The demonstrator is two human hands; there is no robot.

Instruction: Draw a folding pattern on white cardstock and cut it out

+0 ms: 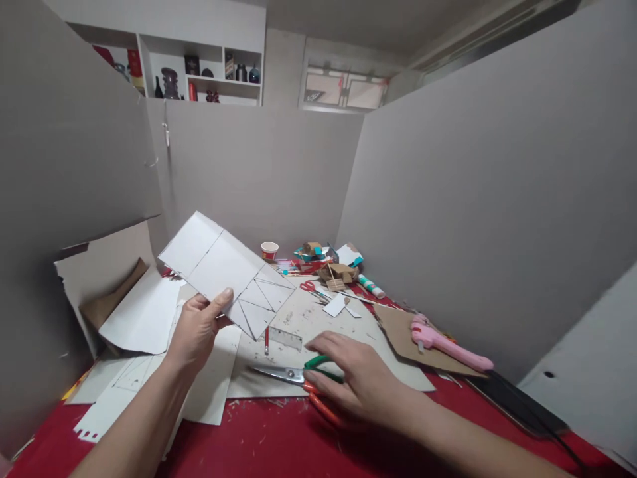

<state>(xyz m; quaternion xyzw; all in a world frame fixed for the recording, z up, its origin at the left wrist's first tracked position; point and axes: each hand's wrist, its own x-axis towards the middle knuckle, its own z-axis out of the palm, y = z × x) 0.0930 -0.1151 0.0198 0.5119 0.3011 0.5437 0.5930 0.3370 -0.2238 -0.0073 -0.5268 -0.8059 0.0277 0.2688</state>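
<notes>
From the head camera, your left hand point(196, 328) gripped the card sheet point(226, 275) by its near edge, thumb on top, and held it up tilted above the tabletop point(279, 441). The sheet looked light and fairly stiff, with drawn lines across it; it would likely crease if you pinched it hard, so an edge hold suited it. Your right hand point(361, 385) lay on the scissors point(298, 378), fingers curled over the green and orange handles, blades pointing left. I could not tell whether it had closed on them. The scissors lay flat, near and right of the sheet, beside a small ruler point(285, 338) and a red pencil point(267, 340).
</notes>
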